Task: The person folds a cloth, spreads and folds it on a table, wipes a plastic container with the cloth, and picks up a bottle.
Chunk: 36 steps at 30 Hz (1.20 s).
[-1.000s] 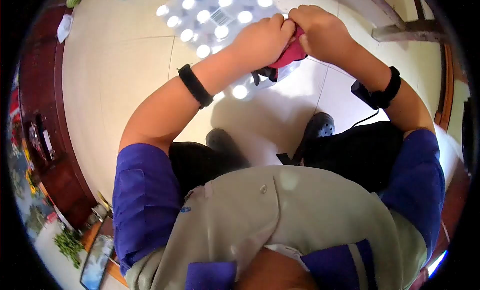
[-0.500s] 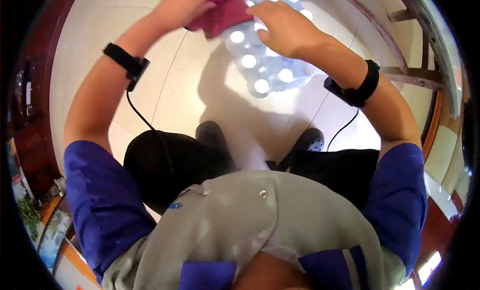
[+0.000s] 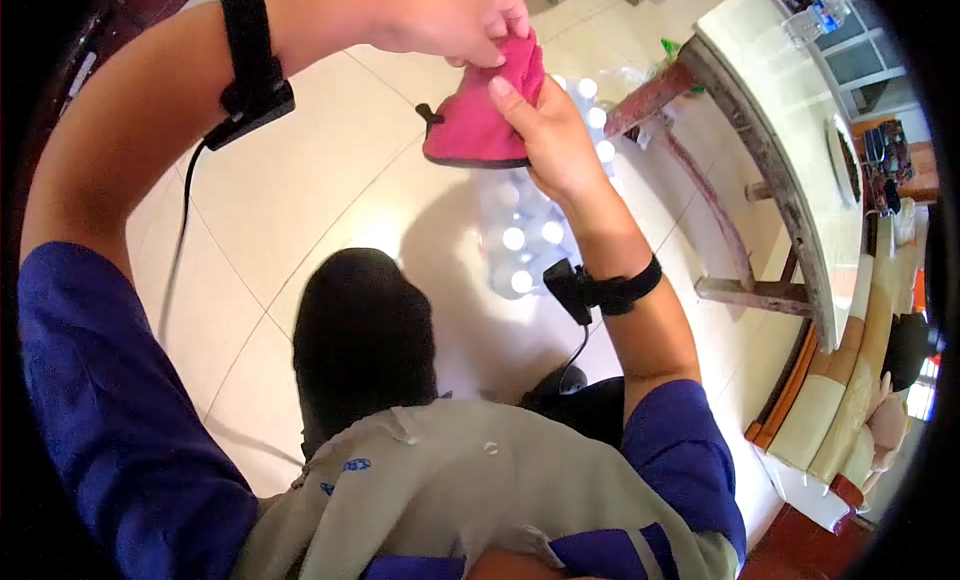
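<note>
My right hand (image 3: pixel 560 145) had just taken a fuller hold of the pink cloth piece (image 3: pixel 475 125): half a second earlier only its fingertips seemed to be at the edge, and now the thumb lay across the cloth's right side, the other fingers out of sight behind it. My left hand (image 3: pixel 455 20), at the far end, had its fingertips pinched on the narrow top. So both grips were closed on the same cloth, and I judged that this steadied it better for handling than one hand could. The cloth also showed nearer to me than before, above the floor (image 3: pixel 330 190), with its dark edging (image 3: pixel 478 164) toward my body and a small black tab (image 3: pixel 428 114) sticking out at the left corner. Whether anything lay inside it, I could not tell. To the right, partly hidden by my right hand and forearm, the wrapped bottles (image 3: pixel 515 230) rested on the floor. Farther right was the table (image 3: pixel 745 40), well apart from the cloth.
</note>
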Motion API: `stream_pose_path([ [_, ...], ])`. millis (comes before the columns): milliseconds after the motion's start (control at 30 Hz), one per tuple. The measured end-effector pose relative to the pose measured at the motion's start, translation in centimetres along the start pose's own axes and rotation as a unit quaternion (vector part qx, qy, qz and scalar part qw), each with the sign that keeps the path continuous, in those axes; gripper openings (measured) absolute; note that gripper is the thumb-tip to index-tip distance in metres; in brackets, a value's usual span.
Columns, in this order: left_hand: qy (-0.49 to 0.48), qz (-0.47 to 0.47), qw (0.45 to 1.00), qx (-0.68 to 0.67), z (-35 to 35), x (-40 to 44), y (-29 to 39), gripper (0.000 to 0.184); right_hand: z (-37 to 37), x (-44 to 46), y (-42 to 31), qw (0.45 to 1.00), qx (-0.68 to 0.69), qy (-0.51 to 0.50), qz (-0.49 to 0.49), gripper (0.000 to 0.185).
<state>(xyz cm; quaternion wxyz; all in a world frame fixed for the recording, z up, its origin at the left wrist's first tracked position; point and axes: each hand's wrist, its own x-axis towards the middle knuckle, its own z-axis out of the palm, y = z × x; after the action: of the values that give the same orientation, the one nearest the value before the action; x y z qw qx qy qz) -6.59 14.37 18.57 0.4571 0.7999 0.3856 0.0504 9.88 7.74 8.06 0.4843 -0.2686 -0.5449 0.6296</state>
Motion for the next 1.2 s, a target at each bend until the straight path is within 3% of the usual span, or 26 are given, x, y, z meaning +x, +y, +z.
stream_pose_path([
  [133, 0.001, 0.002, 0.996, -0.087, -2.3, -1.2, -1.1, 0.029, 0.9, 0.5, -1.4, 0.996, 0.052, 0.05, 0.053, 0.034],
  [233, 0.061, -0.028, 0.957, -0.281, -0.4, -0.8, -3.4, 0.027, 0.7, 1.0, -0.9, 0.993, 0.066, 0.085, 0.048, 0.035],
  [267, 0.059, -0.045, 0.929, -0.363, 0.7, -0.7, -4.4, 0.032, 0.6, 1.0, -0.6, 0.995, 0.009, 0.094, 0.04, 0.035],
  [367, 0.056, -0.041, 0.917, -0.392, 5.4, -1.0, -7.2, 0.053, 0.4, 0.5, 1.8, 0.986, -0.115, 0.11, 0.05, 0.035],
  [433, 0.087, -0.012, 0.904, -0.419, 8.7, 0.3, -11.4, 0.049, -0.1, -0.1, 3.7, 0.982, -0.135, 0.102, 0.086, 0.035],
  [467, 0.104, 0.004, 0.898, -0.428, 9.8, 0.8, -12.8, 0.048, -0.1, -0.1, 3.9, 0.987, -0.063, 0.105, 0.105, 0.034],
  [567, 0.133, 0.029, 0.876, -0.464, 11.1, -0.2, -14.7, 0.04, -1.0, -0.1, 5.0, 0.978, -0.12, 0.121, 0.122, 0.033],
  [700, 0.142, 0.038, 0.857, -0.494, 11.5, -0.9, -15.3, 0.039, -1.3, 0.4, 5.0, 0.965, -0.195, 0.125, 0.122, 0.031],
  [833, 0.169, 0.033, 0.837, -0.52, 11.1, -0.9, -14.6, 0.041, -1.6, 0.5, 5.4, 0.971, -0.11, 0.152, 0.145, 0.034],
  [900, 0.182, 0.005, 0.886, -0.428, 11.2, -1.4, -13.8, 0.043, -1.7, 0.4, 5.5, 0.973, -0.078, 0.147, 0.162, 0.037],
  [933, 0.188, -0.011, 0.906, -0.379, 11.3, -1.4, -13.8, 0.045, -1.8, 0.6, 5.6, 0.967, -0.151, 0.114, 0.172, 0.039],
  [1000, 0.251, 0.108, 0.941, -0.198, 12.2, -0.9, -14.3, 0.05, -1.9, 0.6, 5.8, 0.936, -0.292, 0.045, 0.189, 0.044],
  [1067, 0.301, 0.205, 0.928, -0.075, 12.7, -0.1, -15.3, 0.048, -1.3, 0.4, 6.0, 0.964, -0.185, 0.068, 0.18, 0.046],
  [1167, 0.199, 0.154, 0.928, -0.275, 11.6, -1.2, -14.6, 0.043, -1.4, 0.6, 6.6, 0.978, -0.08, 0.069, 0.18, 0.044],
  [1200, 0.106, 0.068, 0.905, -0.407, 11.0, -1.0, -15.3, 0.039, -1.4, 0.6, 6.8, 0.977, -0.043, 0.077, 0.194, 0.043],
])
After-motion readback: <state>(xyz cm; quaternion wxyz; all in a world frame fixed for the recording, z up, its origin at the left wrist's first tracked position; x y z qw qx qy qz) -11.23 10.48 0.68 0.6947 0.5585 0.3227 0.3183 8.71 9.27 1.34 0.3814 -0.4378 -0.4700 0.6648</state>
